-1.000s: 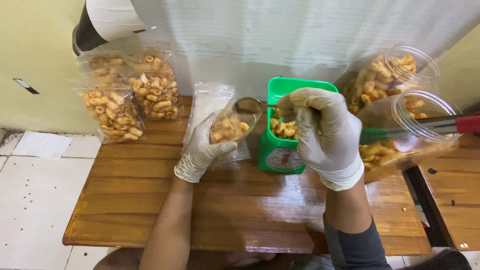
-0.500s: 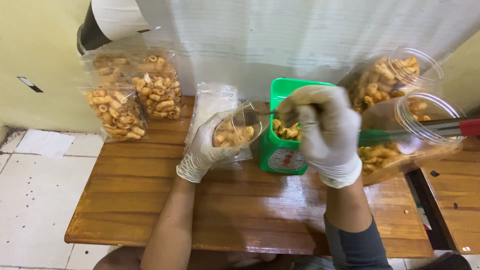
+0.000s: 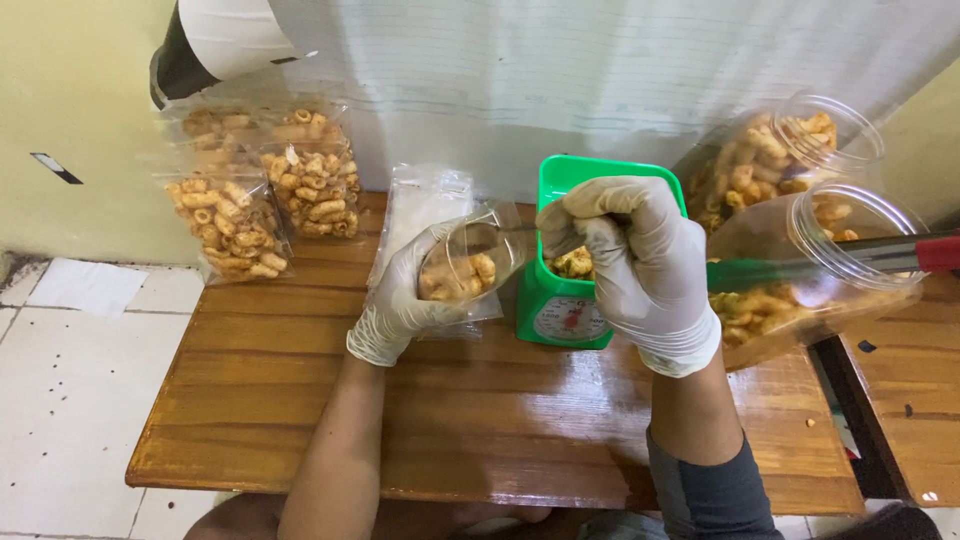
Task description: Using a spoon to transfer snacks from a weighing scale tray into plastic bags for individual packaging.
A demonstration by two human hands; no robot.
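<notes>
Head | clear pouch (image 3: 470, 262), part-filled with golden snacks | left hand (image 3: 400, 300) grip clamped on pouch | right hand (image 3: 630, 262) fisted, holding unclear

Wooden slatted counter (image 3: 470, 420), glossy. On it: green scale (image 3: 566, 318) at centre back, flat clear pouches (image 3: 425, 205) beside it, filled snack bags (image 3: 255, 195) back left, plastic jars (image 3: 800, 250) right, probably lying tilted.

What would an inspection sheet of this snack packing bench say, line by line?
Surface: glossy wooden table.
Job's things: clear pouch part-filled with snacks; spoon; green scale with snacks in its tray.
Clutter: filled bags, empty pouches, two clear jars, tongs.
Hands: gloved; left hand holds pouch, right hand grips spoon.
Cables: nothing seen.
Surroundings: yellow wall, tiled floor.
</notes>
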